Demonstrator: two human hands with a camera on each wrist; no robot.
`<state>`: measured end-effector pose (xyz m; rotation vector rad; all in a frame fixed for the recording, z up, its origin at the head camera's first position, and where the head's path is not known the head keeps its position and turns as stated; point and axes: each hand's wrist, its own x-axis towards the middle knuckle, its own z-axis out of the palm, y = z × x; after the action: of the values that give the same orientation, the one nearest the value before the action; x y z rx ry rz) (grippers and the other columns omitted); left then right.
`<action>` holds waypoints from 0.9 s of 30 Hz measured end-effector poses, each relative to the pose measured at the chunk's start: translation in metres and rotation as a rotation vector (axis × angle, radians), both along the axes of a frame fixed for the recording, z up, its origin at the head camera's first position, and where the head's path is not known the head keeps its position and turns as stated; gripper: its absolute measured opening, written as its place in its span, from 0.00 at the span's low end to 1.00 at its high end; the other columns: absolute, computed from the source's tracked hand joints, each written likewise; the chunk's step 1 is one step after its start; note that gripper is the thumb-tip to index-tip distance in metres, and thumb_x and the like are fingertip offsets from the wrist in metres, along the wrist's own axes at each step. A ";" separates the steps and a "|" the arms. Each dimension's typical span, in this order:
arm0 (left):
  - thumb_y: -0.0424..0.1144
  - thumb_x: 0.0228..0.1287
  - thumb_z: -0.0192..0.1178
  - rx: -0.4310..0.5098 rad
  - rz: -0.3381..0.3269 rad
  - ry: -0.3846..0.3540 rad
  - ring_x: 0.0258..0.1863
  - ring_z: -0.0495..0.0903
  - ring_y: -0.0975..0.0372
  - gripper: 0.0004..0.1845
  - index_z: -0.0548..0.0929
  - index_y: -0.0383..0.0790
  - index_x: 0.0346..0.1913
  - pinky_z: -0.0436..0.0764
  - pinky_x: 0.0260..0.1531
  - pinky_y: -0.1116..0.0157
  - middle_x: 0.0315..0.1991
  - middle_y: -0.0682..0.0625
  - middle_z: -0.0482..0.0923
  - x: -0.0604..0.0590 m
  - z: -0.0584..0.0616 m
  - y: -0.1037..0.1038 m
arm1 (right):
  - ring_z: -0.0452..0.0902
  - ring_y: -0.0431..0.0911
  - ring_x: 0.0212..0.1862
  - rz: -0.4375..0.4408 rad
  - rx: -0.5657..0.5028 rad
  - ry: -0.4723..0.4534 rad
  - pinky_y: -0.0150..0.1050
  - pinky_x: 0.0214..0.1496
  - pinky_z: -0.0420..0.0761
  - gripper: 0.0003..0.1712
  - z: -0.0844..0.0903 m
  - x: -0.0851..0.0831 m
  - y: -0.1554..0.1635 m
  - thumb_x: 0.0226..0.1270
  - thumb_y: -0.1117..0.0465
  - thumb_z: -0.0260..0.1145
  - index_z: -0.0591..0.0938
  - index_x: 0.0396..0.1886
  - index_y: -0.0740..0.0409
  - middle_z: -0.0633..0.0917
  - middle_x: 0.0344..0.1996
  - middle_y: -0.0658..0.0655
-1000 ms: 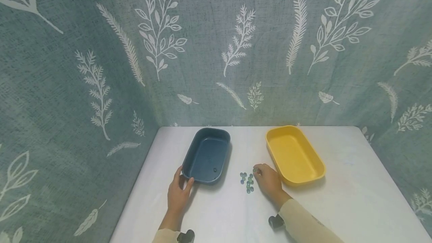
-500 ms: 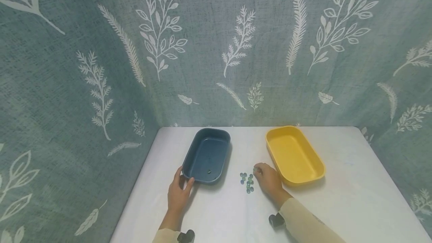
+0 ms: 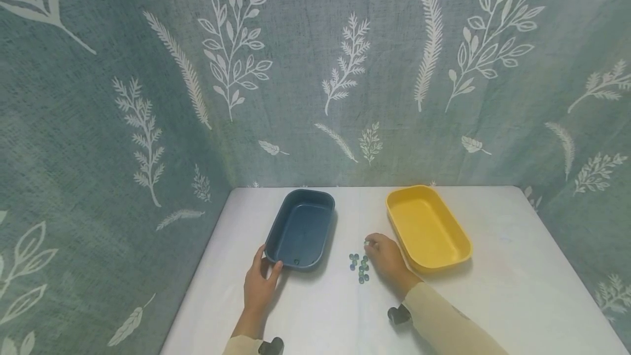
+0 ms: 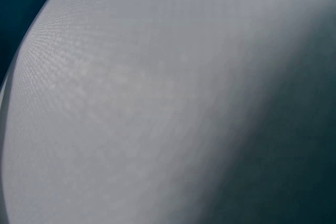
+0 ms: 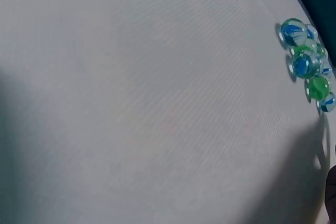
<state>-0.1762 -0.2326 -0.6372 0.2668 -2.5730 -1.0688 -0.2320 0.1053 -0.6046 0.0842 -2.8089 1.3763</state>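
My left hand [image 3: 259,288] grips the near left corner of a dark blue tray [image 3: 305,234], thumb on the front wall and fingers along the side. A marble [image 3: 296,262] lies in the tray near its front wall. My right hand [image 3: 388,261] pinches a marble [image 3: 366,242] between thumb and fingertips, just behind a loose cluster of glass marbles [image 3: 361,274] on the white table. In the right wrist view, clear marbles [image 5: 305,64] with blue and green swirls show at the right edge, with a dark fingertip [image 5: 331,192] below them. The left wrist view shows no hand.
A yellow tray [image 3: 429,229] stands to the right, just beyond my right hand. The white table [image 3: 315,316] ends at the back against a green leaf-patterned cloth [image 3: 296,152], which also hangs along both sides.
The marble in the blue tray has rolled left and toward the front wall. My right hand has shifted slightly away from me and to the left. My left hand stays on the tray.
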 end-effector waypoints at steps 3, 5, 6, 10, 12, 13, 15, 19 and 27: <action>0.63 0.56 0.54 -0.008 -0.002 -0.015 0.64 0.63 0.50 0.37 0.54 0.65 0.67 0.63 0.61 0.47 0.66 0.51 0.63 0.000 -0.001 0.000 | 0.76 0.42 0.42 -0.003 -0.001 -0.005 0.43 0.52 0.76 0.11 0.002 -0.003 -0.004 0.62 0.57 0.60 0.79 0.44 0.51 0.80 0.33 0.46; 0.63 0.56 0.54 -0.007 -0.002 -0.016 0.64 0.64 0.50 0.37 0.53 0.66 0.67 0.63 0.61 0.47 0.66 0.51 0.63 0.000 -0.001 0.000 | 0.75 0.41 0.38 -0.005 -0.004 -0.008 0.40 0.48 0.77 0.10 0.004 -0.005 -0.007 0.61 0.57 0.60 0.79 0.43 0.50 0.80 0.31 0.44; 0.63 0.56 0.54 -0.009 -0.002 -0.016 0.64 0.64 0.50 0.37 0.53 0.66 0.67 0.63 0.61 0.47 0.66 0.51 0.63 0.000 -0.002 -0.001 | 0.75 0.40 0.36 -0.002 -0.006 -0.007 0.39 0.46 0.77 0.10 0.005 -0.006 -0.008 0.62 0.57 0.60 0.79 0.43 0.50 0.80 0.31 0.44; 0.61 0.56 0.56 0.002 -0.002 -0.006 0.63 0.65 0.49 0.37 0.55 0.64 0.67 0.63 0.61 0.46 0.65 0.50 0.64 0.000 -0.002 -0.001 | 0.73 0.39 0.30 0.025 -0.012 0.019 0.35 0.38 0.75 0.11 0.010 -0.010 -0.015 0.62 0.57 0.61 0.79 0.43 0.51 0.79 0.30 0.43; 0.61 0.56 0.56 0.002 -0.001 -0.005 0.63 0.65 0.50 0.37 0.55 0.62 0.68 0.63 0.61 0.46 0.65 0.50 0.64 0.000 -0.001 0.000 | 0.72 0.38 0.29 0.034 0.003 0.032 0.34 0.37 0.75 0.10 0.014 -0.012 -0.018 0.61 0.56 0.62 0.79 0.43 0.49 0.79 0.30 0.42; 0.61 0.56 0.56 0.000 -0.002 -0.003 0.63 0.65 0.49 0.37 0.56 0.61 0.68 0.63 0.61 0.46 0.65 0.49 0.64 0.000 0.000 0.000 | 0.72 0.38 0.28 0.036 0.005 0.038 0.34 0.36 0.75 0.10 0.015 -0.014 -0.020 0.60 0.56 0.63 0.79 0.42 0.49 0.79 0.30 0.42; 0.61 0.55 0.56 0.004 0.002 -0.008 0.63 0.65 0.49 0.37 0.56 0.61 0.68 0.62 0.61 0.45 0.65 0.49 0.65 0.001 0.002 0.001 | 0.72 0.37 0.28 0.042 0.013 0.050 0.33 0.36 0.75 0.10 0.019 -0.016 -0.023 0.60 0.56 0.63 0.80 0.41 0.48 0.80 0.30 0.42; 0.61 0.56 0.56 0.001 0.004 -0.009 0.63 0.65 0.49 0.38 0.57 0.59 0.68 0.62 0.61 0.45 0.64 0.48 0.66 0.002 0.004 0.003 | 0.72 0.38 0.28 0.054 0.006 0.066 0.34 0.36 0.75 0.10 0.026 -0.022 -0.030 0.60 0.56 0.64 0.79 0.41 0.48 0.81 0.32 0.43; 0.61 0.55 0.56 -0.005 0.003 -0.009 0.62 0.65 0.48 0.38 0.57 0.58 0.68 0.63 0.60 0.44 0.65 0.48 0.65 0.003 0.004 0.002 | 0.73 0.38 0.30 0.051 -0.018 0.053 0.34 0.36 0.75 0.10 0.035 -0.028 -0.046 0.59 0.55 0.64 0.79 0.41 0.48 0.81 0.33 0.45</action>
<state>-0.1734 -0.2306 -0.6329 0.2742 -2.5821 -1.0620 -0.2595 0.0598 -0.5697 0.1907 -2.7698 1.3875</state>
